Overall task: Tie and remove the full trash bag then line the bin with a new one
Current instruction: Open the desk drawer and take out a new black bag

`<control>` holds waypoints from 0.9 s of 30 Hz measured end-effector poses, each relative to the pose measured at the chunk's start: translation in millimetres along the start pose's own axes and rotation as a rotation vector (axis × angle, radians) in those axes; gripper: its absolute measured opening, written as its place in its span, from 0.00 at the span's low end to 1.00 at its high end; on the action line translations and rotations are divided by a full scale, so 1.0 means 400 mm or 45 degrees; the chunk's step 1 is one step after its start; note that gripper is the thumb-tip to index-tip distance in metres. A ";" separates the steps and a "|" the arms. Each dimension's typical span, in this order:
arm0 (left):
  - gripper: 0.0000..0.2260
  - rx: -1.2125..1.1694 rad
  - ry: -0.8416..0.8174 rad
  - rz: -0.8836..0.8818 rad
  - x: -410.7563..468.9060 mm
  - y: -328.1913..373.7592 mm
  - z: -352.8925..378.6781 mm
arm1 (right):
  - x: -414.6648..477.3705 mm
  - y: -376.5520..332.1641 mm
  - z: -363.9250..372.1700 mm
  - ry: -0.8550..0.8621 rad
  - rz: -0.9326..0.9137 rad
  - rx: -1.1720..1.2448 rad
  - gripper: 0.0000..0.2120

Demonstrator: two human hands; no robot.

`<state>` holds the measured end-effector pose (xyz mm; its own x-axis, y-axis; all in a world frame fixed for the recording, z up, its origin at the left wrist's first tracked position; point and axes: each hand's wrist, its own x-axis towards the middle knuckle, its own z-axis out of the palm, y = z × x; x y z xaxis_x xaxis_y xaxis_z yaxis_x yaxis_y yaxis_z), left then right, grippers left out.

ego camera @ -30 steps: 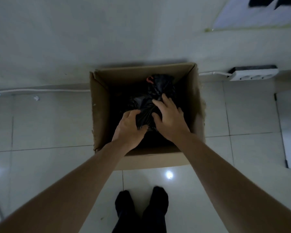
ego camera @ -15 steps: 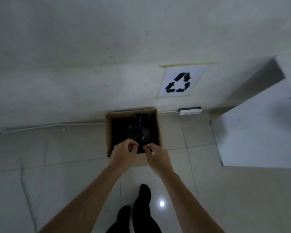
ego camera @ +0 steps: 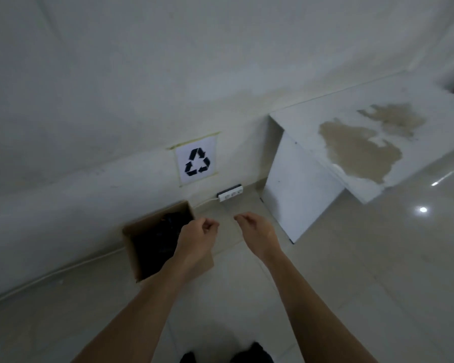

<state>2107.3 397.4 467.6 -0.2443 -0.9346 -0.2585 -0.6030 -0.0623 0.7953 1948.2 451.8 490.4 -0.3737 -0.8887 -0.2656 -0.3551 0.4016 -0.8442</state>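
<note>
A person's bare left hand (ego camera: 197,238) and right hand (ego camera: 256,230), both loosely curled and holding nothing, hover at centre frame, wider apart than half a second ago. The tied black plastic trash bag (ego camera: 161,238) sits inside the open brown cardboard box bin (ego camera: 131,244), now at lower left as the view has swung right. A white recycling-symbol paper sign (ego camera: 197,162) hangs above a white power strip (ego camera: 230,193).

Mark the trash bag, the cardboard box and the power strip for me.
trash bag (ego camera: 165,231): head view, dark top inside box.
cardboard box (ego camera: 129,247): head view, left wall.
power strip (ego camera: 230,193): head view, white face.
</note>
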 end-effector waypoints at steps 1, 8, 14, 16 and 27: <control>0.07 -0.003 -0.010 0.027 -0.004 0.036 0.029 | -0.013 0.012 -0.046 0.038 0.015 0.035 0.12; 0.05 0.088 -0.199 0.196 -0.026 0.285 0.296 | -0.042 0.154 -0.390 0.230 0.070 0.205 0.09; 0.04 0.041 -0.264 0.250 -0.043 0.460 0.539 | -0.046 0.296 -0.665 0.442 0.114 0.463 0.09; 0.05 0.025 -0.276 0.270 -0.030 0.510 0.600 | -0.033 0.327 -0.742 0.495 0.122 0.514 0.10; 0.04 0.082 -0.313 0.380 0.251 0.833 1.036 | 0.279 0.527 -1.166 0.462 0.178 0.379 0.10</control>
<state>1567.3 427.8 479.2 -0.5864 -0.7958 -0.1511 -0.5226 0.2291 0.8212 1432.1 540.4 500.0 -0.6937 -0.6751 -0.2510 -0.0398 0.3840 -0.9225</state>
